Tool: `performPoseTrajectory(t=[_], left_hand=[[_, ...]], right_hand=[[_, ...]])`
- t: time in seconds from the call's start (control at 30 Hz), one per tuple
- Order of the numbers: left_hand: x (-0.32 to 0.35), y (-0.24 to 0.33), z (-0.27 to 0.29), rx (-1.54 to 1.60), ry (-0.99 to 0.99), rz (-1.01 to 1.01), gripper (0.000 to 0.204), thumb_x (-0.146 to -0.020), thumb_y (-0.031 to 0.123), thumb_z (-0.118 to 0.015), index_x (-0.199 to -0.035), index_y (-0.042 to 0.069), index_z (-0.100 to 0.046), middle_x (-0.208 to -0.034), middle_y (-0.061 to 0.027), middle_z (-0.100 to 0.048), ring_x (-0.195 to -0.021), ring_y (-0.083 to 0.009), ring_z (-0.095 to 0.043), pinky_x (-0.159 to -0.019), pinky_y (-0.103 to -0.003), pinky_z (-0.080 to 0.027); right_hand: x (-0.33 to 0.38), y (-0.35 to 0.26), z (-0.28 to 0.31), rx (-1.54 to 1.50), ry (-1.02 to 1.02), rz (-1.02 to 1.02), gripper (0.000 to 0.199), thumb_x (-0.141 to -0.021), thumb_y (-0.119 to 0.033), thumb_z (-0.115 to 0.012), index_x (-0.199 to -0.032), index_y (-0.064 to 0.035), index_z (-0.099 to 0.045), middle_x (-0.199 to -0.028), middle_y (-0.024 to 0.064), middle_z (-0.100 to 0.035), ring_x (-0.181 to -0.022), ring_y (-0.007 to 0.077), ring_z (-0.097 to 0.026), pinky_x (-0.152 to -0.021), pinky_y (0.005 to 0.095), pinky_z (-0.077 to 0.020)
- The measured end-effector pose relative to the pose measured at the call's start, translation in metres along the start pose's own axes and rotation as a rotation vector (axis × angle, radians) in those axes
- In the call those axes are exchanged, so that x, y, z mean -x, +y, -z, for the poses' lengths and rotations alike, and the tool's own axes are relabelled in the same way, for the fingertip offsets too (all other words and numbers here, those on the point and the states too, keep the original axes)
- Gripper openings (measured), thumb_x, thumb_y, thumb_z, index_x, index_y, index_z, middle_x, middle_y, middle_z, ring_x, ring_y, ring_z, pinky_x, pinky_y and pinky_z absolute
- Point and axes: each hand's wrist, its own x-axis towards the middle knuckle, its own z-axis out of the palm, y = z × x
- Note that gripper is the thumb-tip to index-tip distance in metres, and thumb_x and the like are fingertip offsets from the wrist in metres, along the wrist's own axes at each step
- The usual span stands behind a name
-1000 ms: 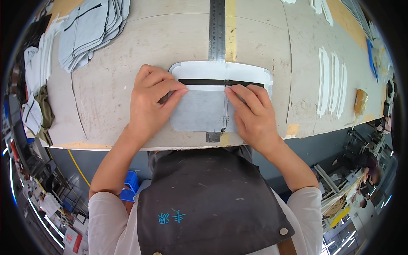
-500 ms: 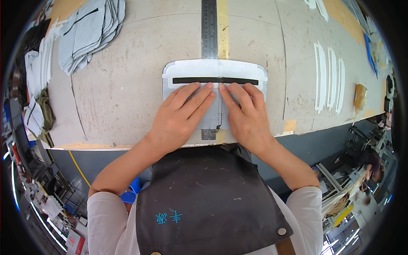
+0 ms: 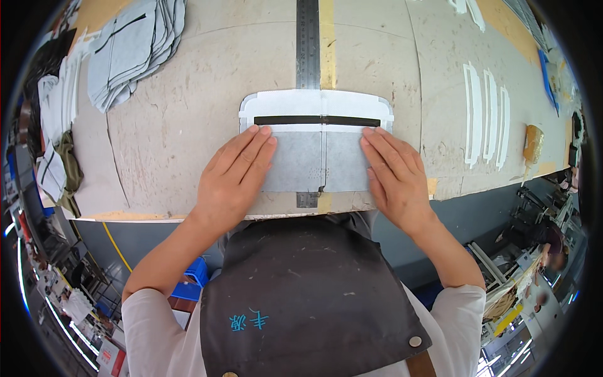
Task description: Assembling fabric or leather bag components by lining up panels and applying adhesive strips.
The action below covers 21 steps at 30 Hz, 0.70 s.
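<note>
Head view: the grey panel [image 3: 292, 160] lies flat on the worktable [image 3: 207, 75] near its front edge, directly before the person, covering part of a steel ruler [image 3: 308, 50] and the yellow tape [image 3: 328, 56] beside it. A black band [image 3: 289, 120] crosses the panel's upper part, with a narrow white strip [image 3: 314, 128] running just below it. The step in hand is judged to be smoothing this strip down. Sound practice calls for even pressure from the middle toward both ends, the strip kept parallel to the band, and the panel kept from skewing; uneven pushing could crease the strip or pull it out of line. Left hand [image 3: 235, 166]: fingers extended and laid close together, pinching nothing, tips on the strip by the band's left end. Right hand [image 3: 399, 173]: fingers likewise straight and nearly together, thumb somewhat apart, tips by the right end, no object grasped. Both hands rest palm down over the panel's sides; the pressure applied is not determinable, nor is the bonding beneath the fingertips.
</note>
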Motion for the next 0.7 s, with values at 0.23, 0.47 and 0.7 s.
performPoseTrajectory(t=[0.23, 0.47, 0.7], left_hand=[[-0.001, -0.001, 0.0, -0.024, 0.001, -0.033, 0.044, -0.073, -0.006, -0.07, -0.116, -0.005, -0.064, -0.125, -0.0167, -0.063, -0.117, -0.0307, -0.06, -0.095, -0.039, -0.051], [0.0, -0.001, 0.006, -0.062, -0.033, -0.039, 0.035, -0.079, 0.0, -0.07, -0.114, -0.004, -0.066, -0.122, -0.0165, -0.065, -0.116, -0.0296, -0.061, -0.094, -0.04, -0.051], [-0.01, -0.009, 0.018, 0.118, -0.062, 0.057, 0.034, -0.078, -0.003, -0.071, -0.111, 0.0, -0.068, -0.12, -0.0139, -0.066, -0.114, -0.0283, -0.062, -0.092, -0.037, -0.051]], right_hand=[[0.002, 0.006, 0.003, -0.017, 0.001, 0.002, 0.048, -0.081, -0.003, -0.065, -0.129, 0.0003, -0.058, -0.138, 0.0101, -0.055, -0.128, 0.0268, -0.052, -0.104, 0.0402, -0.0414], [0.002, 0.01, 0.005, -0.032, 0.022, 0.015, 0.044, -0.081, -0.004, -0.066, -0.125, 0.0009, -0.061, -0.133, 0.0101, -0.058, -0.123, 0.0259, -0.056, -0.102, 0.0392, -0.0434], [-0.001, 0.017, 0.009, -0.242, 0.056, -0.066, 0.035, -0.081, 0.006, -0.061, -0.115, 0.0005, -0.066, -0.129, 0.0119, -0.062, -0.116, 0.0258, -0.06, -0.097, 0.0363, -0.0464]])
